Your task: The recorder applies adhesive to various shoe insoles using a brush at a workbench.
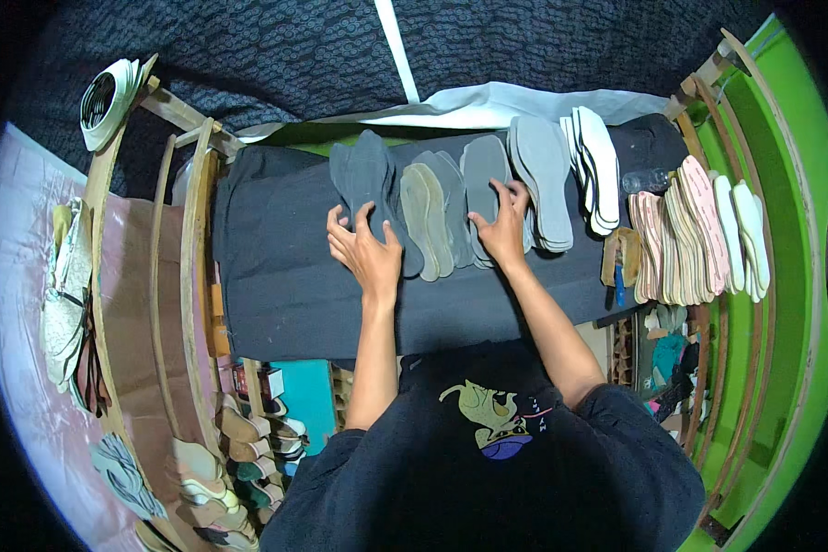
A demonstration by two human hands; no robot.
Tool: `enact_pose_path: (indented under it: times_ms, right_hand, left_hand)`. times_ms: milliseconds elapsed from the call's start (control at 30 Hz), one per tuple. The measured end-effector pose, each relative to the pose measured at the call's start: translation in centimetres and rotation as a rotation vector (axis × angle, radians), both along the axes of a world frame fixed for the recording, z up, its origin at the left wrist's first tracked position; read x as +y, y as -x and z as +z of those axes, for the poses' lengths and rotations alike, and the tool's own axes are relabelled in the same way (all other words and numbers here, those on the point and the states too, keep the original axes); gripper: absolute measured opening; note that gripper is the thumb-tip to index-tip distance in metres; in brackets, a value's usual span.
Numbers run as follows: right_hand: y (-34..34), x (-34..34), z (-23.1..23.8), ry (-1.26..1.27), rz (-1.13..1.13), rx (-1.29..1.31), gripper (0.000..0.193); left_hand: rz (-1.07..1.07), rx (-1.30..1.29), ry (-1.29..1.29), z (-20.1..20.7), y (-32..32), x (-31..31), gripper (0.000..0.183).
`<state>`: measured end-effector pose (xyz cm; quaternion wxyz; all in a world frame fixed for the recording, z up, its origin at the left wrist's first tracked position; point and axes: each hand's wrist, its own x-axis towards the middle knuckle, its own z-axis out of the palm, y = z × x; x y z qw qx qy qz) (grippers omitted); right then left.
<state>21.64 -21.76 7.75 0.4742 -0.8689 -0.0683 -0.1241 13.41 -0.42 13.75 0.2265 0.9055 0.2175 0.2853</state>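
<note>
Two spread hands work over rows of shoe soles

Here's the left hand [368, 258], fingers spread and bent, over the near end of the dark soles [363, 166], which lie left of the middle and reach up toward the far edge of the surface [276, 276]! And the right hand [504, 230], fingers apart and curved, sits over the grey soles [484, 164] close to the middle; whether either hand presses or pinches anything, I cannot tell. Between the two, overlapping their neighbours, come the tan soles [423, 212]. Look right: a pile of light grey soles [541, 166] lies just beside the right hand, then the white soles [601, 175], over toward the far right corner. A clear plastic thing [647, 179] lies near the right edge, and nearer the person there's a small box [607, 258] with something blue [619, 283] at it. Out by that right edge, pink and cream soles [681, 239] stand packed in a row, with slim white-green soles [752, 235] beyond them
</note>
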Motion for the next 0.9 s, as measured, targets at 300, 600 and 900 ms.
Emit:
enact_pose_path:
  times_ms: [300,600,900]
  right_hand:
    - [0.6,-1.1,-0.3,-0.113,0.026,-0.122,0.062]
    - [2.6,-2.4,0.1,-0.337,0.097,-0.103,0.037]
    - [4.9,-2.4,2.7,-0.406,0.230,-0.054,0.035]
  left_hand:
    - [-0.595,0.192,0.833,-4.8,-3.8,-8.9,0.035]
    - [-0.330,0.117,1.016,-6.7,-5.8,-11.9,0.037]
    - [-0.244,-0.054,1.670,-2.6,-5.8,-12.7,0.052]
